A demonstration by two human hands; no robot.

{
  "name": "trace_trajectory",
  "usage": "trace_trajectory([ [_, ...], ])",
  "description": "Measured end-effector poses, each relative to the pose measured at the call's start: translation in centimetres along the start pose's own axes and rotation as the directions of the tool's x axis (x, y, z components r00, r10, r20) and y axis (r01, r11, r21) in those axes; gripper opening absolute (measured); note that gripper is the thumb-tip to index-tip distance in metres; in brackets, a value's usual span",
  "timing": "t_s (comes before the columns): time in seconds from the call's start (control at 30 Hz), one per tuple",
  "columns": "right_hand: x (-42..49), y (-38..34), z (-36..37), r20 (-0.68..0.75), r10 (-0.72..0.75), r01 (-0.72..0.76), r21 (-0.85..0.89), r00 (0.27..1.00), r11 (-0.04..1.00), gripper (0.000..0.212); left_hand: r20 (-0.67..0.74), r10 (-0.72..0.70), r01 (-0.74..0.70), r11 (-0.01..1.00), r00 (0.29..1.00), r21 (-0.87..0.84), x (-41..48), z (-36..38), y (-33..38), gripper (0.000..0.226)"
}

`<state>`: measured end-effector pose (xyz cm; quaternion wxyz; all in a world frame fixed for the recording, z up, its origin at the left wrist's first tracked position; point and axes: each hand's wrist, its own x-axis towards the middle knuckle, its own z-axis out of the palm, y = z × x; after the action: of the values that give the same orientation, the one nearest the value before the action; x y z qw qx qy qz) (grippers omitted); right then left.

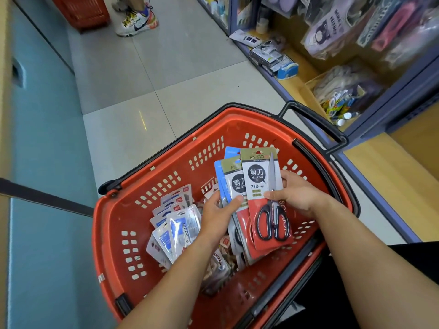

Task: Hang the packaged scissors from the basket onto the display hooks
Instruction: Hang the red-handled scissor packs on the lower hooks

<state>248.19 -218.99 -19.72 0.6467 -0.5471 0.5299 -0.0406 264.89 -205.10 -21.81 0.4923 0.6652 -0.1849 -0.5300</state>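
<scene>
While both hands are down inside the red basket (109,224), no hanging can be seen: no pack is on a hook, so I judge the task to be at the picking-up stage, with nearly all of it left. The right hand (297,193) holds the front scissors pack (257,186) in its grip, thumb on the face near the blades' pivot and fingers curled behind the right edge. The left hand (217,217) closes its grip on the stack of similar packs (231,184) just behind, thumb across the front. All of them are lifted partly upright over the basket's middle.

The front pack is a tall card, gold band on top, white middle printed "210mm", red below, with black-handled scissors (273,225) down its right side. A hang slot seems to show at the top edge. Smaller clear blister packs (175,229) lie heaped at the basket's left. The shelving (356,129) to the right carries hanging goods (392,27), but they are blurred and I cannot pick out free hooks.
</scene>
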Motion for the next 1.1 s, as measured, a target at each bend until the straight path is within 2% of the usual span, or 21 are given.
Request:
trace_trajectory([
  [0.03, 0.0, 0.0, 0.0, 0.009, -0.004, 0.004, 0.004, 1.0, 1.0, 0.052, -0.007, 0.021, -0.021, 1.0, 1.0, 0.001, 0.0, -0.2, 0.2, 0.027],
  [0.1, -0.2, -0.2, -0.1, 0.013, -0.011, 0.011, -0.002, 1.0, 1.0, 0.054, -0.029, 0.064, -0.063, 0.998, 0.998, 0.03, 0.1, -0.7, 0.9, 0.018],
  [0.4, -1.6, -1.4, 0.3, 0.064, -0.056, 0.059, -0.053, 0.996, 0.997, 0.053, -0.097, 0.206, -0.193, 0.973, 0.974, 0.124, -2.7, -3.7, 3.0, 0.016],
  [0.5, -2.9, -2.6, 0.5, 0.023, -0.131, 0.132, -0.06, 0.991, 0.989, 0.055, -0.123, 0.211, -0.203, 0.976, 0.97, 0.078, -3.9, -4.2, 3.8, 0.016],
  [0.67, -5.4, -3.9, 0.9, 0.024, -0.23, 0.227, 0.075, 0.973, 0.971, 0.057, -0.151, 0.303, -0.302, 0.953, 0.941, 0.031, -4.8, -4.8, 7.3, 0.017],
  [0.77, -6.2, -4.0, 1.9, -0.023, -0.247, 0.248, 0.033, 0.969, 0.968, 0.05, -0.178, 0.335, -0.342, 0.94, 0.925, -0.006, -4.4, -4.7, 9.3, 0.017],
  [0.93, -6.4, -3.6, 3.9, -0.06, -0.229, 0.236, 0.164, 0.972, 0.958, 0.047, -0.174, 0.269, -0.273, 0.962, 0.947, 0.002, -2.9, -3.7, 9.0, 0.014],
  [1.03, -6.3, -3.5, 4.1, -0.094, -0.205, 0.221, 0.229, 0.974, 0.948, 0.047, -0.077, 0.184, -0.187, 0.982, 0.98, -0.035, -2.3, -3.5, 8.2, 0.015],
  [1.1, -6.2, -3.5, 3.9, -0.115, -0.202, 0.227, 0.28, 0.973, 0.933, 0.049, -0.011, 0.186, -0.186, 0.983, 0.983, -0.01, -2.2, -3.4, 7.8, 0.021],
])
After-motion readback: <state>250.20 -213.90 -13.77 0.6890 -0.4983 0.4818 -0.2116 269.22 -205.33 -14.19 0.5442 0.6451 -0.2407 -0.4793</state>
